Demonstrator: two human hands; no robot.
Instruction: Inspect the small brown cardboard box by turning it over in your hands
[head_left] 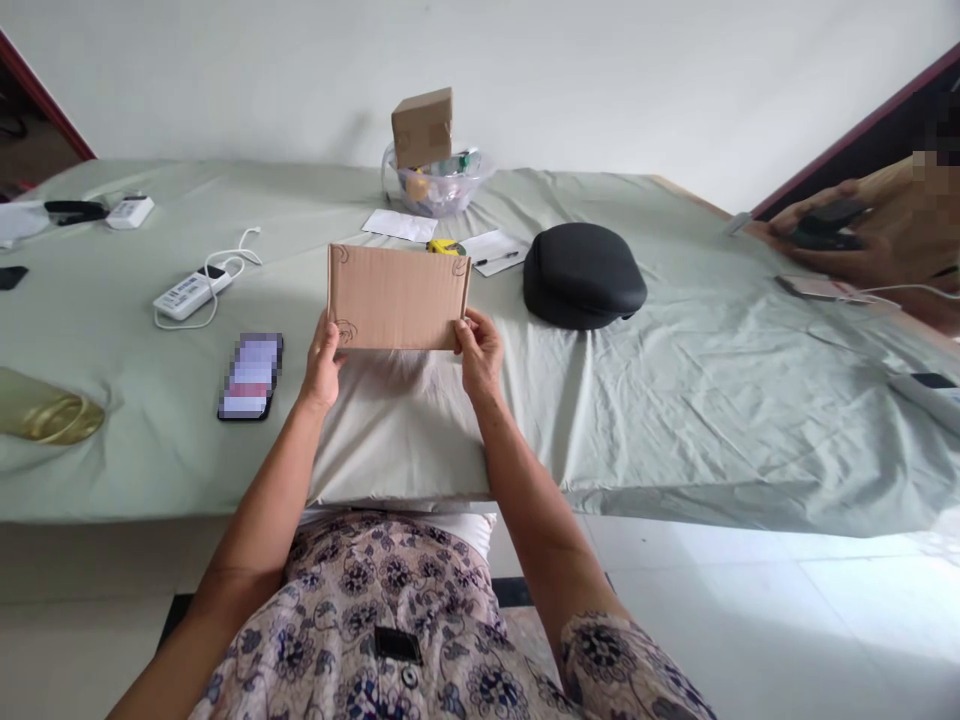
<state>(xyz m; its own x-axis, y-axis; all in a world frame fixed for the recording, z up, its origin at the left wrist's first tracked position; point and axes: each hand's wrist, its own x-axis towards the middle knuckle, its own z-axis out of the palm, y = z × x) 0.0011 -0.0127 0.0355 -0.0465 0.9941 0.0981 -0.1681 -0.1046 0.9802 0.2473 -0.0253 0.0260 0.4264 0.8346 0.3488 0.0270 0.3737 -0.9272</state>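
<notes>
Head view, looking forward and down: a person's two bare hands hold a flat cardboard box (397,298) between them over a cloth-covered counter (420,450). The left grip (322,368) pinches its left end near the lower corner; the right grip (480,350) pinches the lower right corner, thumb on the front face. The broad face is tipped toward the wearer, with dark scribbles at three corners.

The step in hand looks like holding the box up for viewing or handling. Any move from here would seem to call for both grips acting together, so the box does not twist or slip.

Just left of the left grip lies a phone (251,376), its screen blurred out. Right of the right grip, and a little farther off, sits a black rounded case (585,275). Beyond both grips stands a clear basket (442,190) with a smaller carton (422,128) on top.

The right thumb covers the fourth corner, and most fingers are hidden behind the box. Its back is out of sight, and whether its lower edge clears the cloth is hard to judge. It partly hides a yellow tape measure (446,246). Far right, another person is cut off by the frame, holding a dark object (829,222) too unclear to name.
</notes>
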